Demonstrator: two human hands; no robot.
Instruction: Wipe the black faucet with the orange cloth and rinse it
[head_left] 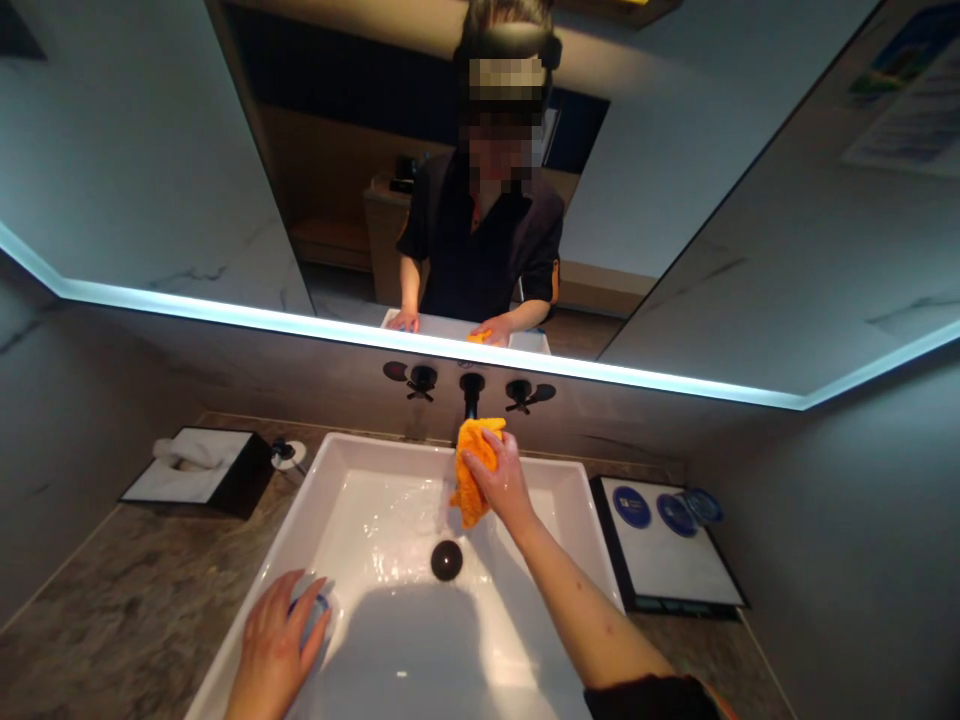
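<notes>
Flanking sink (577,490): tissue box (196,468), tray (675,550); spout (472,392) cloth-covered (472,470).

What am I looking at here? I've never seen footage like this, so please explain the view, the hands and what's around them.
One camera sits on a person's head, looking down at their own bare hands over a white sink. The right hand presses an orange cloth against the black spout. The left hand rests on the sink's near rim, over something bluish I cannot identify. A tissue box and a tray with blue-lidded items lie on the stone counter. The mirror reflects the person.
</notes>
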